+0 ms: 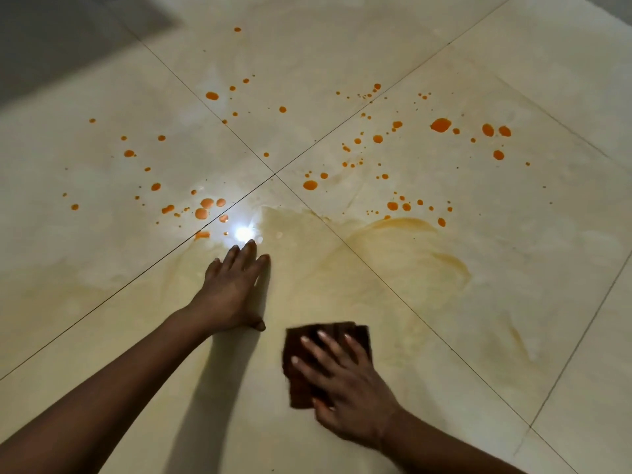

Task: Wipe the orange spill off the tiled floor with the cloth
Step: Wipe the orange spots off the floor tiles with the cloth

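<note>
Pressing squarish cloth (301, 395), right hand (345, 381) atop

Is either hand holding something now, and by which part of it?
Nothing is gripped. The right hand presses flat, fingers spread, on the top face of the brown cloth. The left hand rests open on the tiled floor.

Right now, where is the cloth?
Head view, lower centre: the cloth lies on the tiled floor under the spread fingers of the right hand, just right of the left hand.
</note>
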Demonstrator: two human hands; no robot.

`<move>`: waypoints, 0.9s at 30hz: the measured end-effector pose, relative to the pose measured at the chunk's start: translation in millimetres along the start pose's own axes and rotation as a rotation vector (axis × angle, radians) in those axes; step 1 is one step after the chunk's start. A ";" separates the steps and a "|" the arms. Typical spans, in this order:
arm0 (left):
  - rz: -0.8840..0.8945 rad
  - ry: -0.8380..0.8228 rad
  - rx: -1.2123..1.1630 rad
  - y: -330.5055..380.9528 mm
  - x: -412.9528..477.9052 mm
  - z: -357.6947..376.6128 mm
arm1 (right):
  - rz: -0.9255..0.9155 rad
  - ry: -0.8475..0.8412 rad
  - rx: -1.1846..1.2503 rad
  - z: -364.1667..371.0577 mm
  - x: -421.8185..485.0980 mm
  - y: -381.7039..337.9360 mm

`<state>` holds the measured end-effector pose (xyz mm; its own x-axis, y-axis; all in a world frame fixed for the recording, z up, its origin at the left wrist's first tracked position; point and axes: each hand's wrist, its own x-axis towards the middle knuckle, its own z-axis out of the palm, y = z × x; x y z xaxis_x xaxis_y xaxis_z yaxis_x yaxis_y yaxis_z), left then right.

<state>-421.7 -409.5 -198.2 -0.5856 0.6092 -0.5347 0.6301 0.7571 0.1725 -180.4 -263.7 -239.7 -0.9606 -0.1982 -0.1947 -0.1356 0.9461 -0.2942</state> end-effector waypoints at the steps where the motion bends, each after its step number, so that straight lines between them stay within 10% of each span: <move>1: 0.003 -0.002 -0.002 0.0 -0.8 -1.3 | -0.011 0.022 -0.030 -2.4 -16.4 21.4; 6: 0.041 -0.013 0.011 22.9 19.9 -5.7 | 0.604 0.158 -0.019 -34.5 30.7 99.9; 11: 0.164 -0.026 0.026 87.2 52.9 -14.0 | 0.510 0.106 0.044 -26.9 -22.0 88.0; 16: 0.132 -0.059 0.085 102.8 65.1 -10.7 | 1.075 0.261 0.106 -61.0 13.0 192.5; 22: 0.117 -0.045 0.047 98.7 55.6 -10.3 | 0.478 0.129 0.047 -46.6 25.9 125.4; 27: 0.052 -0.058 0.062 79.3 48.1 -11.6 | 0.962 0.206 0.081 -82.3 23.5 232.8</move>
<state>-405.8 -317.4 -200.6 -0.5217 0.6313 -0.5739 0.6903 0.7076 0.1509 -254.6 -27.0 -235.8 -0.6771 0.7023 -0.2197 0.7352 0.6586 -0.1605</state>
